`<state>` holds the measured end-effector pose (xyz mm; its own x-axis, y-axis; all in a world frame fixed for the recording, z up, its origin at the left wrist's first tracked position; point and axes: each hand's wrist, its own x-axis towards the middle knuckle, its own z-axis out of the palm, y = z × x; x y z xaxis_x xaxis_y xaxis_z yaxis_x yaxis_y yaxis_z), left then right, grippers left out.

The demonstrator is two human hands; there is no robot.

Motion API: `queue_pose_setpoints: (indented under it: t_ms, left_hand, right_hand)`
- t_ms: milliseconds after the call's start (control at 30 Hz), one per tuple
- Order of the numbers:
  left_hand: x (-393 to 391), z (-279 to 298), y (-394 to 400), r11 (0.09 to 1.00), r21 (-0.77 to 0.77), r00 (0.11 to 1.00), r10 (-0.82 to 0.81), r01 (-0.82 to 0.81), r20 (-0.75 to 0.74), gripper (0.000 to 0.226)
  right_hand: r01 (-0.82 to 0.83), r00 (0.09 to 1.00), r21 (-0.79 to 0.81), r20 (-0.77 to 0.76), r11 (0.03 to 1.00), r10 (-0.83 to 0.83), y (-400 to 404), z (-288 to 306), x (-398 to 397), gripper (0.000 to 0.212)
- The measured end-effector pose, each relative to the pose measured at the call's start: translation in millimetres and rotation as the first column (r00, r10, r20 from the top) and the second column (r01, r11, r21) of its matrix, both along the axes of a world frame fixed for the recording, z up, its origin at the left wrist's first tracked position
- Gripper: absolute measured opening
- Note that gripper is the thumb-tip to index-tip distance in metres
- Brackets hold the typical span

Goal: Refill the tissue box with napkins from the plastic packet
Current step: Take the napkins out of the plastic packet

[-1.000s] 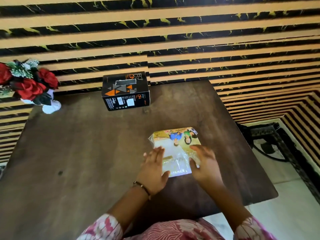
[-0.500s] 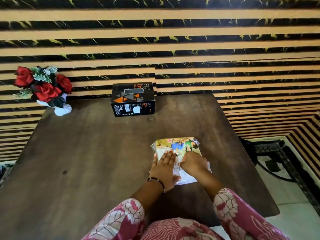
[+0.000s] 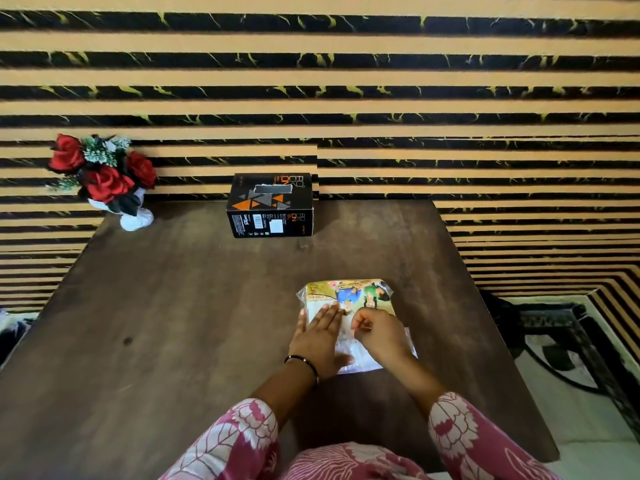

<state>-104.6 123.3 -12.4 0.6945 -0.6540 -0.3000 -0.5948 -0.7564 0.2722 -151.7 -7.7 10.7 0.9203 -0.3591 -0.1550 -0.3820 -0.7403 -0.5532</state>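
The clear plastic packet of white napkins (image 3: 349, 292), with a colourful printed label at its far end, lies flat on the dark wooden table (image 3: 173, 306). My left hand (image 3: 320, 336) presses flat on the packet's left part, fingers straight. My right hand (image 3: 377, 332) rests on the packet's middle with fingers curled, pinching at the wrapper. The black tissue box (image 3: 271, 206), marked with orange and grey triangles and a slot on top, stands upright at the table's far edge, well beyond both hands.
A white vase of red roses (image 3: 104, 178) stands at the table's far left corner. A striped black-and-tan wall rises right behind the table. To the right, a black metal stand (image 3: 568, 341) sits on the light floor.
My hands slid further onto the packet. My right hand went from flat on the packet's right side to curled and pinching at its middle. The view has tilted up.
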Motion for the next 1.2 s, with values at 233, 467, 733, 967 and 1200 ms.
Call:
queue_pose_setpoints:
  t_ms: [233,467,733,967,1200]
  left_hand:
    - [27.5,25.5,-7.4,0.999,0.029,0.996,0.044,-0.046,0.072,0.087]
    - [-4.0,30.9,14.3,0.995,-0.096,0.977,-0.044,0.025,-0.21,0.082]
    - [-25.1,19.6,9.5,0.99,0.007,0.983,-0.141,0.143,-0.115,0.068]
    - [-36.6,11.1,10.3,0.971,0.006,0.967,-0.24,0.24,0.083,0.054]
    - [-35.1,1.2,9.5,0.956,0.164,0.954,-0.266,0.243,0.138,0.036]
  right_hand:
    - [-0.214,0.959,0.038,0.199,0.976,0.202,-9.8,20.5,-19.8,0.014]
    - [-0.419,0.858,-0.356,0.145,0.835,0.493,-15.9,-16.0,-73.8,0.017]
    - [-0.39,0.906,-0.433,-0.026,0.812,0.422,-12.5,-27.5,-86.7,0.017]
    - [-0.398,0.915,-0.43,-0.12,0.811,0.386,-12.8,-35.3,-89.8,0.017]
    - [-0.421,0.903,-0.31,-0.055,0.852,0.427,-8.5,-36.4,-94.5,0.019]
